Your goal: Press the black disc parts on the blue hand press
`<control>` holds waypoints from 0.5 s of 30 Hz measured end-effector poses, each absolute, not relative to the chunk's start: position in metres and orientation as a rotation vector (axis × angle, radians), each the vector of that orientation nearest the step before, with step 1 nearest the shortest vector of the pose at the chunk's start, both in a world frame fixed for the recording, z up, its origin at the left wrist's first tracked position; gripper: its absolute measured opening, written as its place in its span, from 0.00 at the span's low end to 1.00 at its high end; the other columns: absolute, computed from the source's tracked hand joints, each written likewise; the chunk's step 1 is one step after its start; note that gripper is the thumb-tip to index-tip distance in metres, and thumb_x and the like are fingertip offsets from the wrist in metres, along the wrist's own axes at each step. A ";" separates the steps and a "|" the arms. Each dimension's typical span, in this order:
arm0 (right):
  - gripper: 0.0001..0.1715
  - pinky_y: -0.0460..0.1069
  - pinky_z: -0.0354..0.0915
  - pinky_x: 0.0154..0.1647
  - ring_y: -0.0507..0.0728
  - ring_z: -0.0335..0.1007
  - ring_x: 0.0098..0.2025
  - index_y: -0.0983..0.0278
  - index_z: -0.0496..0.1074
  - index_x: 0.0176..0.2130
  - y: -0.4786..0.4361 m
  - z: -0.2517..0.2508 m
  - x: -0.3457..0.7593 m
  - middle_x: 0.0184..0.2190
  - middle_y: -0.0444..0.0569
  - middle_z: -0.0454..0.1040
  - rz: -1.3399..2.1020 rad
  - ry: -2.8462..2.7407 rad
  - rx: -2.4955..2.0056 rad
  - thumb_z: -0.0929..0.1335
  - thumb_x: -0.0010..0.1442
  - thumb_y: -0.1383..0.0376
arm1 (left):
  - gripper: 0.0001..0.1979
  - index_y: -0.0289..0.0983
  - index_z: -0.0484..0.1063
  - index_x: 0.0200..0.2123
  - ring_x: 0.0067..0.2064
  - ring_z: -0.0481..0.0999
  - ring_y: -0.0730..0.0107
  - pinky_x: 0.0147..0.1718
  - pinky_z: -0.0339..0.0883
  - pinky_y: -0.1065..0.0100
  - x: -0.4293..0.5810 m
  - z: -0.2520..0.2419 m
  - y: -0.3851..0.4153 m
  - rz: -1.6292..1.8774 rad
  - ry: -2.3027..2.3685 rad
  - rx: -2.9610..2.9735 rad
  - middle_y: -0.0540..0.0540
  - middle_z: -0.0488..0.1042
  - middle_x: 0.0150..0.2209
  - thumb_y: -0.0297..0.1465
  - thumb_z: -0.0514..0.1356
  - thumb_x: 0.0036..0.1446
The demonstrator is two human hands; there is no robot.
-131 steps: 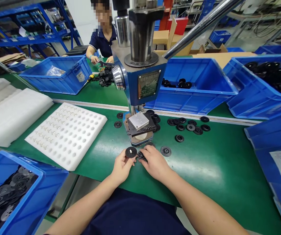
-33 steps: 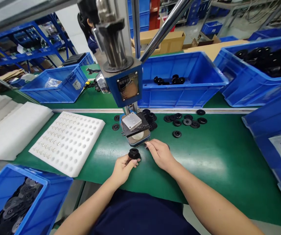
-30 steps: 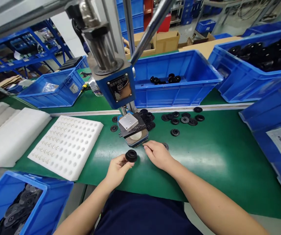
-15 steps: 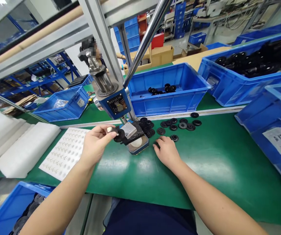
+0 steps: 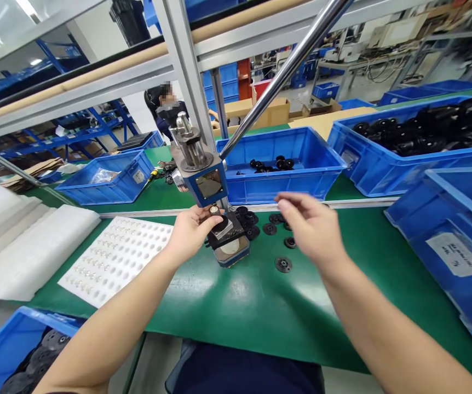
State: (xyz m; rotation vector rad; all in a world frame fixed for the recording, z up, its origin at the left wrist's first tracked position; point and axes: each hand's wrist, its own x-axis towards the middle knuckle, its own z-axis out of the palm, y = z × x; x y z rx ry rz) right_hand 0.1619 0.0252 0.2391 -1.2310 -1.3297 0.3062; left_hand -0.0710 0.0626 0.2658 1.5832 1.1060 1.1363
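Observation:
My left hand [image 5: 193,232] is closed on a black round part [image 5: 220,223] with a short stem and pale tip. It holds the part over the metal block [image 5: 223,230] on the base of a blue bench press [image 5: 205,183], below the ram. Whether the part rests on the block, I cannot tell. My right hand [image 5: 312,227] is raised over the green table, with fingers stretched out and nothing seen in them, slightly blurred. Left of it a single black disc [image 5: 283,265] lies flat. More black discs [image 5: 269,229] lie behind, partly hidden by this hand.
A white foam tray [image 5: 113,262] with small pale pieces lies at left, beside white foam sheets [image 5: 42,241]. Blue bins [image 5: 277,189] stand behind and at right. The steel lever [image 5: 285,71] slants up from the press. A person [image 5: 166,106] sits beyond the frame.
My left hand has moved right, bringing the black part over the press block. My right hand has risen off the table to the right. One disc now lies nearer to me.

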 end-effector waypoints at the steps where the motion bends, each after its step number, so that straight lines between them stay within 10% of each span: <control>1: 0.21 0.54 0.73 0.35 0.57 0.77 0.36 0.61 0.74 0.39 0.023 0.265 0.162 0.35 0.49 0.79 0.311 -1.310 -1.184 0.65 0.62 0.48 | 0.17 0.33 0.77 0.41 0.45 0.82 0.55 0.46 0.74 0.58 -0.072 0.265 0.063 1.131 1.103 1.591 0.40 0.83 0.40 0.35 0.69 0.48; 5: 0.23 0.49 0.70 0.37 0.53 0.78 0.42 0.62 0.74 0.42 0.015 0.364 0.159 0.40 0.44 0.78 0.485 -1.143 -0.819 0.65 0.63 0.47 | 0.16 0.34 0.79 0.40 0.44 0.82 0.56 0.45 0.75 0.60 -0.074 0.265 0.065 1.100 1.100 1.623 0.41 0.84 0.40 0.34 0.68 0.47; 8: 0.41 0.48 0.67 0.40 0.49 0.77 0.46 0.61 0.75 0.41 0.017 0.409 0.160 0.43 0.38 0.78 0.565 -1.195 -0.736 0.45 0.65 0.46 | 0.14 0.33 0.80 0.38 0.42 0.82 0.56 0.43 0.75 0.62 -0.074 0.264 0.065 1.104 1.103 1.643 0.41 0.84 0.39 0.34 0.67 0.48; 15: 0.56 0.50 0.66 0.45 0.47 0.73 0.52 0.63 0.69 0.21 0.043 0.407 0.177 0.49 0.40 0.76 0.424 -1.441 -0.610 0.29 0.57 0.48 | 0.13 0.33 0.80 0.39 0.42 0.82 0.59 0.43 0.74 0.64 -0.075 0.252 0.065 1.144 1.099 1.662 0.41 0.84 0.39 0.33 0.65 0.51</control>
